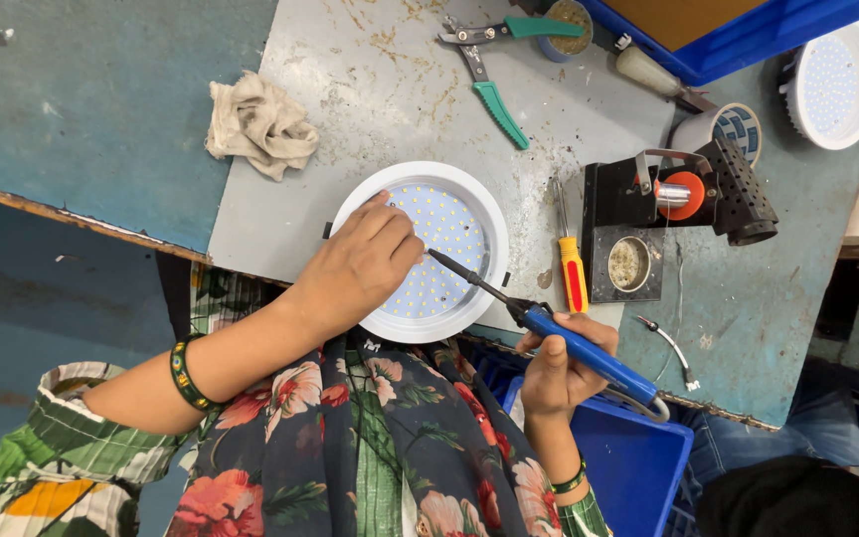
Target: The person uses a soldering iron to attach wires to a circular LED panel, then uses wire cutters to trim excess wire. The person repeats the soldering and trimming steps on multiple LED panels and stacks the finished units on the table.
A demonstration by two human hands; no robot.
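Right hand grips blue soldering iron, tip on LED downlight at bench edge. Left hand, fingers curled, pins it beside the tip: burn risk if either slips.

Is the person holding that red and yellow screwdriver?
No. The screwdriver lies untouched on the table, while the right hand holds a blue soldering iron.
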